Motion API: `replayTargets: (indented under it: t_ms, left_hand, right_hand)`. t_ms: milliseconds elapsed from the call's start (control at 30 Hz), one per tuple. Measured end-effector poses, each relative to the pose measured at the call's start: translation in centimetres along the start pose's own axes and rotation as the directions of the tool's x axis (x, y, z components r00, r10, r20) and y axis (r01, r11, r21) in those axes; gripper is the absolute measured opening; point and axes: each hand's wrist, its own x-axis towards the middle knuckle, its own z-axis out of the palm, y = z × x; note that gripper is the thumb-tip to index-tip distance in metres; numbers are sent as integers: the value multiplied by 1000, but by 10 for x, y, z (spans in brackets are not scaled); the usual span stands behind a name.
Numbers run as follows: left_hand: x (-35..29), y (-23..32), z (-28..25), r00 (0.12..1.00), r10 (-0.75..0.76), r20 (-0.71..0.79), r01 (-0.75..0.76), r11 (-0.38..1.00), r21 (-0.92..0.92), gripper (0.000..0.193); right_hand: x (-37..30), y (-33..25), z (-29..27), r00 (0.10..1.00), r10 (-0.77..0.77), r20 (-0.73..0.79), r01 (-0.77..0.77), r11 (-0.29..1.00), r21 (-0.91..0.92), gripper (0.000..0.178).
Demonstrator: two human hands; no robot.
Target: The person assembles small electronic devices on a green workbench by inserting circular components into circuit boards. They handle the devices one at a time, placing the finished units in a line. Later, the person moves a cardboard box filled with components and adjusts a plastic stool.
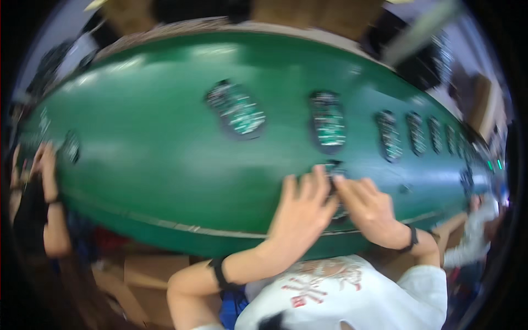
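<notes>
Between my two hands lies a dark oblong casing with a circuit board (334,166), near the front edge of the green belt. My left hand (302,209) has its thumb side against the casing's left, with the fingers reaching forward. From the right, my right hand (369,212) presses bent fingers onto the casing's upper part. Both hands cover most of the piece, and motion smears the fingertips. Just beyond it, another dark casing with a green circuit board (329,122) rests upright along the belt's width. A similar casing (237,109) lies tilted farther left.
Several more such casings (390,136) line up toward the right end of the green belt (165,159). Another person's hands (45,159) work at the far left, near a dark piece (71,147). A further person's arm (467,236) shows at right. Cardboard boxes (146,275) stand below the belt.
</notes>
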Motion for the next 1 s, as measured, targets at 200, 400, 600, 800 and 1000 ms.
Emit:
replayTargets:
  t_ms: [200, 400, 600, 800, 1000]
  left_hand:
    - [13, 18, 31, 996, -27, -89, 43, 981, 191, 28]
    - [35, 3, 59, 989, 148, 8, -147, 981, 130, 48]
    - [61, -10, 90, 971, 229, -71, -227, 973, 37, 59]
    - [-3, -20, 74, 956, 99, -275, -113, 993, -38, 46]
    - [-56, -10, 75, 919, -66, -388, 107, 991, 85, 38]
  right_hand:
    - [1, 23, 20, 993, 73, -97, -83, 991, -103, 54]
    - [-33, 36, 37, 992, 36, -118, -56, 984, -170, 52]
    - [-28, 70, 38, 991, 94, -100, -102, 992, -74, 57]
    - [-17, 101, 24, 992, -31, -125, 42, 995, 87, 43]
    - [2, -10, -4, 975, -171, -141, 190, 972, 137, 40]
